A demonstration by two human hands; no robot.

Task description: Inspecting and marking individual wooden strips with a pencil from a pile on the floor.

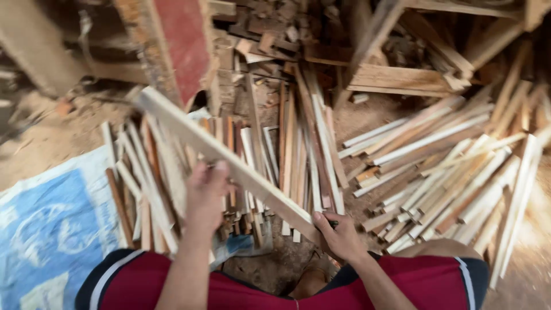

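A long pale wooden slat [189, 131] runs from the upper left down to the lower middle of the view. My left hand [205, 192] grips it near its middle, fingers wrapped over the top. My right hand [340, 234] holds its lower end, with a small dark object showing between the fingers. Below the slat lies a spread of thin wooden strips [275, 166] on the ground. My knees in dark red shorts [436, 281] sit at the bottom edge.
A big heap of pale wood strips [459, 172] lies to the right. A blue and white sack [49, 229] covers the ground at left. A red-painted board [183, 40] and stacked offcuts [402, 77] stand at the back. Sawdust covers the ground.
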